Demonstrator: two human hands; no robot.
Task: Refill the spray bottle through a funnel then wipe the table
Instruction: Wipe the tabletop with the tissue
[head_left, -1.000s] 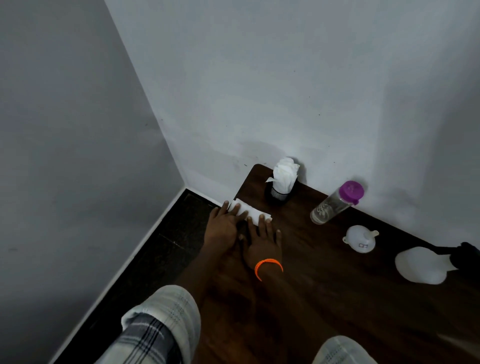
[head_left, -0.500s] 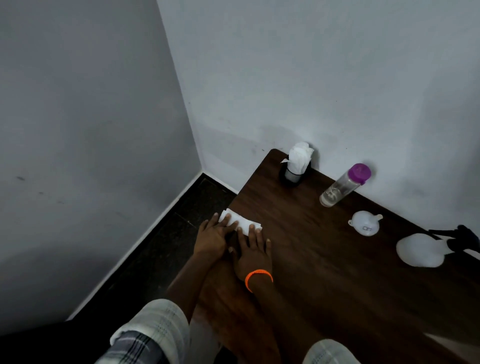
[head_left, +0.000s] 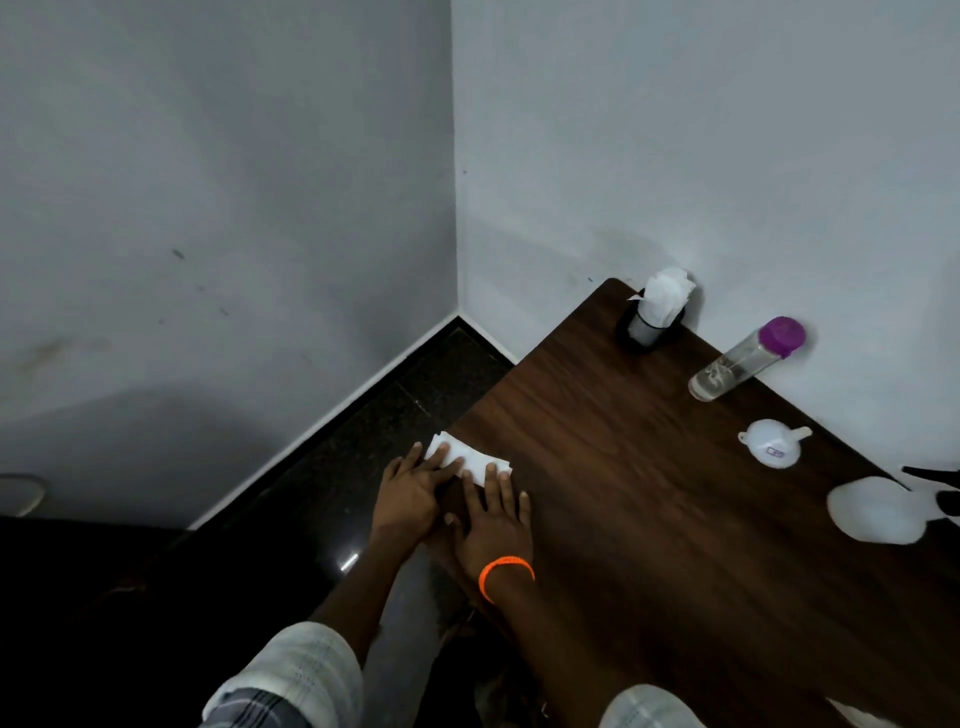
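A folded white tissue (head_left: 466, 455) lies flat at the left edge of the dark wooden table (head_left: 649, 493). My left hand (head_left: 410, 493) and my right hand (head_left: 493, 525), which has an orange band at the wrist, press on it side by side with straight fingers. A white funnel (head_left: 771, 449) lies upside down on the table to the right. Further right, the white spray bottle (head_left: 878, 509) with its black trigger head lies at the frame's edge, partly cut off.
A clear bottle with a purple cap (head_left: 745, 358) stands near the back wall. A black mesh holder stuffed with white tissues (head_left: 652, 317) sits in the table's far corner. Dark floor (head_left: 363, 441) lies left of the table edge, bounded by two white walls.
Both hands have slid the tissue along the table's left edge toward me, away from the tissue holder. The camera view has shifted left.
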